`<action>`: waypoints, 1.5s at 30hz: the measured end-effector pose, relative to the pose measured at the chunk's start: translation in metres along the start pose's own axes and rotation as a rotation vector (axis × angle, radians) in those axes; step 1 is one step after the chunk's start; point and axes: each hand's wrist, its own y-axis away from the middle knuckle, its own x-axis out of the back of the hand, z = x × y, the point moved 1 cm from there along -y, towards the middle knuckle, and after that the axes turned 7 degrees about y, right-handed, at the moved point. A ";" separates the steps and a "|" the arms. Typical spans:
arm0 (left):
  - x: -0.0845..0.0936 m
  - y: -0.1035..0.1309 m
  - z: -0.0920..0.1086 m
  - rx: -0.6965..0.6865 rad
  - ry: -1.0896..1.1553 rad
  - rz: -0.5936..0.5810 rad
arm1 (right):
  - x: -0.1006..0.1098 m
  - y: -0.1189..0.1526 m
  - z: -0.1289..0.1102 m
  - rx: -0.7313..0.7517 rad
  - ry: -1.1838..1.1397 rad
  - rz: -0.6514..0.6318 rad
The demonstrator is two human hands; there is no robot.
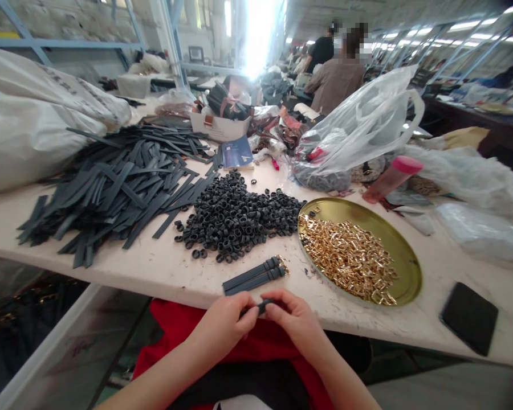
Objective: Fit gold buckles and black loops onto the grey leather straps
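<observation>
My left hand (pixel 235 319) and my right hand (pixel 288 313) meet over my lap at the table's front edge. Both pinch a dark strap (pixel 262 306), mostly covered by the fingers. Just beyond them lie a few finished-looking dark straps (pixel 254 277) side by side, gold buckles at their right ends. A heap of small dark loops (pixel 235 219) sits farther back. To the right, a round gold-coloured tray (pixel 410 279) holds a pile of gold buckles (pixel 350 256).
Many loose dark strips (pixel 123 176) are piled on the left beside a large white sack (pixel 34 114). A blue booklet (pixel 237 152), a clear plastic bag (pixel 359 125), a pink-capped container (pixel 391 179) and a black phone (pixel 470 318) lie about. People (pixel 340 74) are in the background.
</observation>
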 end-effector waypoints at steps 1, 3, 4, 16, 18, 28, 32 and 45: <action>0.002 0.000 0.002 0.004 0.011 -0.035 | 0.000 0.000 -0.002 0.016 0.048 -0.025; 0.004 0.000 0.004 0.044 0.129 -0.132 | 0.002 -0.002 -0.007 0.038 0.064 -0.018; 0.004 0.001 0.005 0.079 0.211 -0.191 | 0.003 -0.004 -0.009 0.048 0.045 0.014; 0.011 -0.034 -0.018 -0.018 0.356 0.041 | 0.030 -0.039 -0.026 0.239 0.450 0.104; 0.014 -0.039 -0.019 0.042 0.416 0.064 | 0.067 -0.061 -0.049 0.317 0.798 0.326; 0.005 -0.054 -0.016 0.109 0.564 -0.027 | 0.133 -0.175 -0.089 0.234 1.131 0.573; 0.005 -0.048 -0.015 0.182 0.551 -0.020 | 0.138 -0.155 -0.089 0.239 0.980 0.565; -0.002 -0.043 0.037 0.047 0.826 0.029 | 0.020 -0.029 -0.059 0.010 -0.265 -0.066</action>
